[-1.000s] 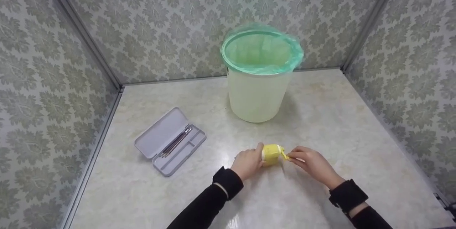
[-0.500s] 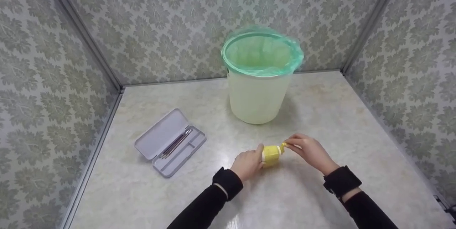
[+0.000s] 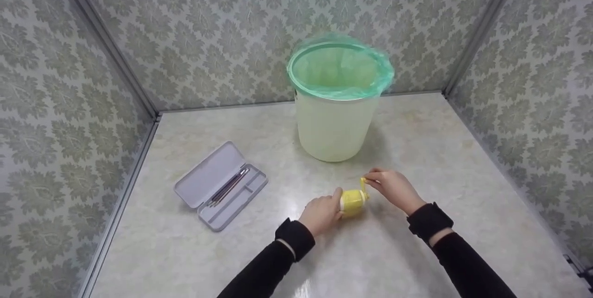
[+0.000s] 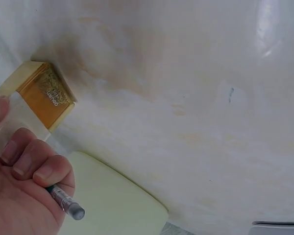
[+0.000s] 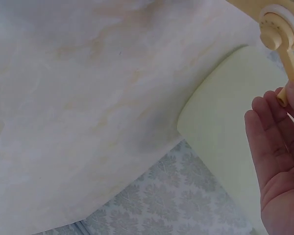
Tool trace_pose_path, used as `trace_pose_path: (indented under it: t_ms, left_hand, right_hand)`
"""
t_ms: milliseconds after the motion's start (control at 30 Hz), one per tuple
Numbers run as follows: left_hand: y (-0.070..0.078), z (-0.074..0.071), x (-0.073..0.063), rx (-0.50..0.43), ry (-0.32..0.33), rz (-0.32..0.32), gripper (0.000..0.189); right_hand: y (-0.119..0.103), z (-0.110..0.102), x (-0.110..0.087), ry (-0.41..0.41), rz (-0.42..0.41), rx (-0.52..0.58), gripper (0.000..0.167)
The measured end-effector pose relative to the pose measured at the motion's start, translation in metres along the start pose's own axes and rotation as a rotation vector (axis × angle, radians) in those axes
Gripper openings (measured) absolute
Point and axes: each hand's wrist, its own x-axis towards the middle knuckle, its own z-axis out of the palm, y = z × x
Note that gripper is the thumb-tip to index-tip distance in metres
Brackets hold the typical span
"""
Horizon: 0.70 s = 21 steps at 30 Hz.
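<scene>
My left hand (image 3: 319,212) grips a yellow crank pencil sharpener (image 3: 352,201), which lies sideways close over the table. In the left wrist view, a pencil (image 4: 66,203) runs through the curled fingers, its eraser end sticking out of the palm side. Dark shavings show behind the sharpener's amber window (image 4: 46,95). My right hand (image 3: 394,190) pinches the knob of the crank handle (image 3: 363,184), which now points up toward the bin. The right wrist view shows thumb and fingertips on the knob (image 5: 282,97), the other fingers fairly straight. The pencil's point is hidden inside the sharpener.
Beyond the hands stands a pale bin (image 3: 331,126) with a green liner (image 3: 385,70) over its rim. At the left lies an open grey pencil case (image 3: 208,173) with several pencils (image 3: 230,187) in it. Patterned walls (image 3: 222,34) border the table at the back and sides.
The right hand has swung the crank from pointing down and right to pointing up, moving up and left with it. The left hand and sharpener have stayed nearly still.
</scene>
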Motion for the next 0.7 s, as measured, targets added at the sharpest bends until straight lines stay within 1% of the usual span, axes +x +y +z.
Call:
trace_pose_path:
  t_ms: [100, 300, 433, 567, 633, 700]
  left_hand:
    - [-0.001, 0.001, 0.001, -0.005, 0.006, 0.009, 0.051]
    - [-0.003, 0.001, 0.001, -0.004, -0.003, -0.008, 0.054]
    - [-0.003, 0.001, 0.001, 0.001, -0.006, -0.004, 0.054]
    - [-0.002, 0.002, 0.000, 0.007, 0.015, 0.009, 0.053]
    - [-0.002, 0.003, 0.000, 0.014, 0.029, 0.014, 0.053]
    - [-0.002, 0.004, 0.000, 0.017, 0.043, 0.018, 0.051]
  right_hand:
    - [0.002, 0.005, 0.005, -0.012, 0.002, -0.015, 0.014]
    - [0.004, 0.013, 0.011, -0.010, -0.009, -0.016, 0.013]
    - [0.006, 0.020, 0.011, -0.045, 0.009, -0.015, 0.013]
    - [0.009, 0.030, 0.005, -0.103, 0.014, -0.011, 0.012]
    - [0.011, 0.036, -0.001, -0.120, -0.002, -0.016, 0.015]
    - [0.012, 0.041, -0.008, -0.118, -0.011, -0.019, 0.019]
